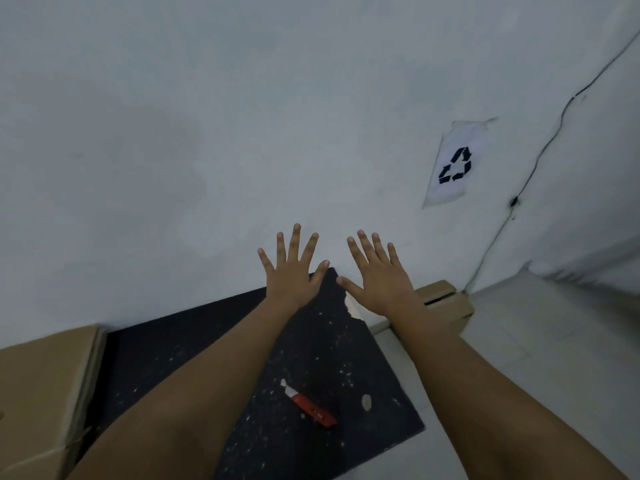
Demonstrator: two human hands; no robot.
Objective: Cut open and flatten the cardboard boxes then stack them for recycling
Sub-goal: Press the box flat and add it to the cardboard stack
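While hands (332, 275) spread, box (38, 386) (left)

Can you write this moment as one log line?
left hand: open, empty | right hand: open, empty | red cutter: on black mat | cardboard box: uncut

The big brown box (41, 393) is cut off by the left edge. The right arm hides part of the small box (446, 303). The black mat (194, 341) goes under both arms.

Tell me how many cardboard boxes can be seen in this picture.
2. One cardboard box sits at the lower left, beside the black mat. Another box lies against the wall behind the right forearm, partly hidden. More may lie outside the view.
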